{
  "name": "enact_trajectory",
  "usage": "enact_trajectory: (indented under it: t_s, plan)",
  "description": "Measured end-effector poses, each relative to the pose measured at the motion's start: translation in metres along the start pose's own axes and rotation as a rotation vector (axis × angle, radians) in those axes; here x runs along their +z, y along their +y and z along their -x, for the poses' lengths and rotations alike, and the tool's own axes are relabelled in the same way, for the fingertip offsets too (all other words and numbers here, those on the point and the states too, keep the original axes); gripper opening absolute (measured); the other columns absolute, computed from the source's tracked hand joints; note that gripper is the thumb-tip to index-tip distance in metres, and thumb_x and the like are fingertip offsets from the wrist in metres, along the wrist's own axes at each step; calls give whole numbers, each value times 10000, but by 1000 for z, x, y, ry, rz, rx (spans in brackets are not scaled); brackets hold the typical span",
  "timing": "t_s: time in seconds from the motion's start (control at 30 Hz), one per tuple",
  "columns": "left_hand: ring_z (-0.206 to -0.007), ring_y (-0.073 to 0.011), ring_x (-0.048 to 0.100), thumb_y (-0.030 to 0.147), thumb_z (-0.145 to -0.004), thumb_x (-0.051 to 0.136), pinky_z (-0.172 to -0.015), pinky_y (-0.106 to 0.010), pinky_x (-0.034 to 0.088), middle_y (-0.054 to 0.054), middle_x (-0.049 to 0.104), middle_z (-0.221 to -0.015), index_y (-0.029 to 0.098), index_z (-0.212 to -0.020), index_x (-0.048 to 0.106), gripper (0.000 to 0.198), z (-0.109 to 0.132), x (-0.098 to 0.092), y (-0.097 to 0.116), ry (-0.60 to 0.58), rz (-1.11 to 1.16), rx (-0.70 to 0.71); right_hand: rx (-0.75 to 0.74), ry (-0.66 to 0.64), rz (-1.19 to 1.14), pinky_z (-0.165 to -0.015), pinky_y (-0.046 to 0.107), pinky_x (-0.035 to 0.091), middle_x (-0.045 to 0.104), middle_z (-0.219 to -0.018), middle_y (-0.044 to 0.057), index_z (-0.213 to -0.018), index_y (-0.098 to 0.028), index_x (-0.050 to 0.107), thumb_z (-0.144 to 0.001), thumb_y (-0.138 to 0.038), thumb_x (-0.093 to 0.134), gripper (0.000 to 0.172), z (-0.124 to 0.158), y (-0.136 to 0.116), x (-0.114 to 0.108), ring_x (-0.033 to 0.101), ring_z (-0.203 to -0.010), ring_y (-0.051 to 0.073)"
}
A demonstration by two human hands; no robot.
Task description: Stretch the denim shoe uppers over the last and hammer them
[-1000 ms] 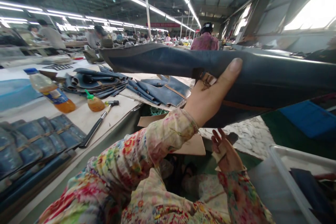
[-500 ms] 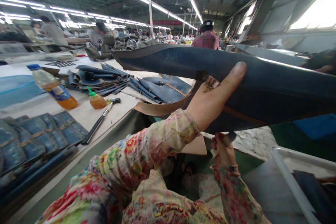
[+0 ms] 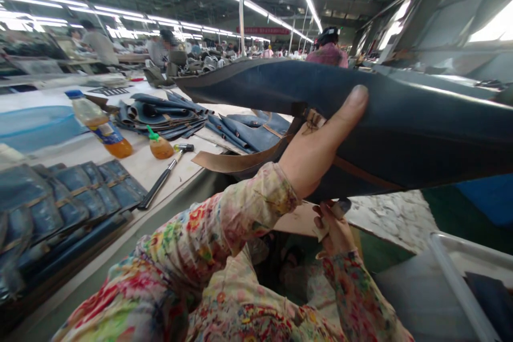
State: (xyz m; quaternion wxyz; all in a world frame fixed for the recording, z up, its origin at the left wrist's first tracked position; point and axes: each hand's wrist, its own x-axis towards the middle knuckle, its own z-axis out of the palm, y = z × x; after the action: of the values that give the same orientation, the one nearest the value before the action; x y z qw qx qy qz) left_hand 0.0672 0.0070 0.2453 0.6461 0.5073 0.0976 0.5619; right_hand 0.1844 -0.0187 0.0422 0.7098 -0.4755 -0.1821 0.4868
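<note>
My left hand (image 3: 316, 144) grips a large dark blue leather piece (image 3: 417, 123), thumb lying along its near face and the fingers hidden behind. The piece is folded over, held up in front of me and stretches to the right edge of the view. A tan-backed strap (image 3: 228, 161) hangs out to the left of it, beside my wrist. Just under the leather's lower edge, my right hand (image 3: 336, 230) is closed with its fingers curled. Something small with a dark, rounded end shows at its fingertips, too blurred to name.
On the table (image 3: 200, 171) at left lie a hammer (image 3: 164, 179), a small glue bottle (image 3: 160, 145), a drink bottle (image 3: 100, 125) and stacked blue leather pieces (image 3: 160, 115). More strapped pieces (image 3: 80, 192) lie nearer. A white bin (image 3: 452, 272) stands at lower right. A person in pink (image 3: 326, 53) sits ahead.
The view has turned slightly left, so the table things appear further right. My left hand still holds the leather up, and my right hand stays closed beneath it, with little movement.
</note>
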Motion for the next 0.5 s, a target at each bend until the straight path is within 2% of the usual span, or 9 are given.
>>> enact_trajectory:
  t_s: [0.1,0.17,0.27,0.37,0.43,0.5]
  plan:
    - [-1203,-231,439,379,-874,440,-936,-373,421,5,582,-1134,206,-1086,572,304,6,-16,24,139,17,1,-48,-5,105,-366,141,309,532,-567,-52,-679,-174,506,-414,-348,819,446,-11,-19,0,450,-462,46]
    - [-1147,-215,494,372,-898,375,-908,-364,437,-7,613,-1056,190,-1079,571,323,14,-36,42,267,25,10,-140,30,193,-371,167,315,556,-584,-30,-718,-183,528,-442,-385,806,441,-22,-42,1,431,-440,53]
    - [-1091,-201,533,383,-894,354,-887,-350,454,-10,645,-956,167,-942,617,344,34,-78,60,422,17,-10,-406,101,419,-393,239,326,529,-573,-15,-744,-226,553,-557,-453,736,347,-36,-84,6,438,-453,103]
    - [-1043,-214,554,397,-861,381,-870,-351,469,-22,661,-924,177,-882,639,340,65,-132,61,620,-30,-91,-754,163,821,-474,320,359,518,-582,19,-726,-242,572,-652,-487,648,267,-37,-125,23,489,-529,174]
    - [-982,-230,574,413,-833,426,-836,-354,484,-45,672,-863,174,-838,646,325,89,-169,55,754,-55,-173,-1003,93,1078,-526,350,358,519,-609,43,-714,-240,567,-700,-495,592,256,-29,-144,41,513,-595,212]
    - [-920,-227,584,408,-819,455,-807,-345,492,-42,680,-816,191,-772,642,290,115,-200,43,834,-49,-290,-1205,-106,1250,-577,357,357,513,-662,52,-755,-250,552,-772,-483,510,237,-19,-154,63,519,-659,226]
